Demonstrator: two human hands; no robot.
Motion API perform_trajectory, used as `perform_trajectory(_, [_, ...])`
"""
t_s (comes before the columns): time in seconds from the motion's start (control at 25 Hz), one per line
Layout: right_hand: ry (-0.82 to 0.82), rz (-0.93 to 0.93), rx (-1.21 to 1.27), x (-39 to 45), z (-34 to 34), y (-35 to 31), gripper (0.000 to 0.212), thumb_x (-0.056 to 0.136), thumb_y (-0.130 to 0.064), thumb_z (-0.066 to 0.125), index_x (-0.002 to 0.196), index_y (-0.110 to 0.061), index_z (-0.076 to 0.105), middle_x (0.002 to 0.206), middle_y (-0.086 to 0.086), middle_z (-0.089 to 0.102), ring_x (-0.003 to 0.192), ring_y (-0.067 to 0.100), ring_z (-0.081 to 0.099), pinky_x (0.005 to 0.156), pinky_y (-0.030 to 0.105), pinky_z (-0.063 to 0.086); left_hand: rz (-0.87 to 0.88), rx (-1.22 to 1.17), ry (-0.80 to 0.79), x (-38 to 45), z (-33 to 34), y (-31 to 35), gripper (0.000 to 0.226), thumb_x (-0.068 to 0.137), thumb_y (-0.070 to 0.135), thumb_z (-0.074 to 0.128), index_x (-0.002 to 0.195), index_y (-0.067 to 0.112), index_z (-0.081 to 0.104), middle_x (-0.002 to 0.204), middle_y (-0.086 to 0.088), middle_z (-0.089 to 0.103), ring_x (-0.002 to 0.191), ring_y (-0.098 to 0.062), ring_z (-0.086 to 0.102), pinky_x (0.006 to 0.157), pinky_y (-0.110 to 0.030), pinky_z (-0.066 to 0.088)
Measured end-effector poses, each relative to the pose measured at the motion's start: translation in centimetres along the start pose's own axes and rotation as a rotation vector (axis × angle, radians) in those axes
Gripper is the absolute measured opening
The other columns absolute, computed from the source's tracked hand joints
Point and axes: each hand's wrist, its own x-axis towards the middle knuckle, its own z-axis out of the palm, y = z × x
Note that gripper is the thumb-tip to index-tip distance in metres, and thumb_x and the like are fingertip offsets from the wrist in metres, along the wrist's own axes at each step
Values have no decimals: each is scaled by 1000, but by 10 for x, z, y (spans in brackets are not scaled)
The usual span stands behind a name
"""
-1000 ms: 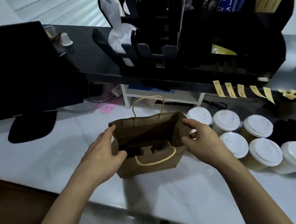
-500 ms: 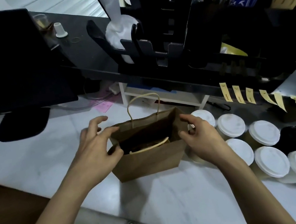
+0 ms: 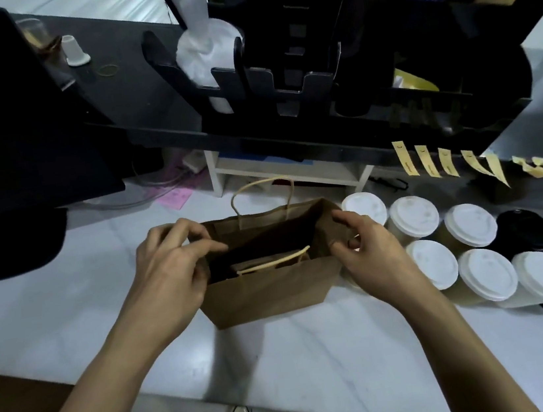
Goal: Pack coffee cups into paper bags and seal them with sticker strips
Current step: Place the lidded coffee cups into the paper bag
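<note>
Both hands, left (image 3: 169, 281) and right (image 3: 372, 258), pinched one paper bag's (image 3: 267, 292) rim in a closed grip; eight white-lidded cups (image 3: 486, 274) stood beside.

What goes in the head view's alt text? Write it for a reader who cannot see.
Two bare hands, left hand and right hand, pinch open the ends of a brown paper bag on a white counter. Lidded coffee cups cluster right; yellow sticker strips hang behind.

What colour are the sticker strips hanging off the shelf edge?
Yellow, the sticker strips, clearest in the head view.
</note>
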Motion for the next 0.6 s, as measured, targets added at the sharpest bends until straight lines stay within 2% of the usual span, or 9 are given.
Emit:
perform_trajectory(0.04, [4, 6, -3, -1, 0, 1, 56, 96, -20, 58, 150, -28, 47, 115, -3, 58, 79, -17, 57, 56, 7, 45, 3, 36, -12, 1, 1, -2, 45, 82, 0, 69, 113, 33, 73, 119, 15, 54, 121, -21, 36, 109, -44, 30])
perform_trajectory(0.12, [11, 19, 1, -2, 1, 3, 55, 96, -21, 58, 149, -30, 48, 122, -3, 57, 79, -14, 60, 55, 8, 46, -32, 110, -70, 3, -1, -6, 45, 83, 12, 67, 120, 38, 68, 130, 14, 56, 135, -23, 32, 119, -53, 16])
perform_trajectory(0.2, [9, 19, 7, -4, 2, 4, 54, 96, -22, 59, 148, -33, 48, 122, -4, 58, 79, -9, 62, 56, 9, 47, -89, 108, -160, 5, -4, -10, 52, 83, 28, 65, 132, 43, 57, 144, 17, 47, 147, -23, 21, 121, -52, 5])
perform_trajectory(0.32, [25, -4, 20, -5, 5, 5, 49, 96, -25, 61, 142, -37, 52, 120, -4, 61, 83, -6, 63, 59, 11, 48, -82, 26, -248, 4, -5, -15, 71, 81, 47, 69, 145, 46, 40, 157, 19, 32, 150, -23, 12, 121, -49, 12])
perform_trajectory(0.44, [69, -56, 84, -5, 4, 5, 34, 97, -31, 63, 129, -39, 61, 115, -7, 66, 88, 2, 66, 70, 20, 52, -67, -38, -263, 3, -6, -16, 85, 75, 62, 73, 149, 46, 34, 158, 20, 27, 148, -20, 15, 118, -47, 22])
perform_trajectory(0.6, [249, -16, 213, 4, -7, 17, 15, 96, -26, 63, 110, -32, 67, 89, -17, 71, 85, 2, 67, 64, 10, 47, -59, -85, -278, 3, -4, -16, 97, 68, 72, 72, 152, 46, 29, 158, 19, 25, 147, -16, 18, 117, -45, 26])
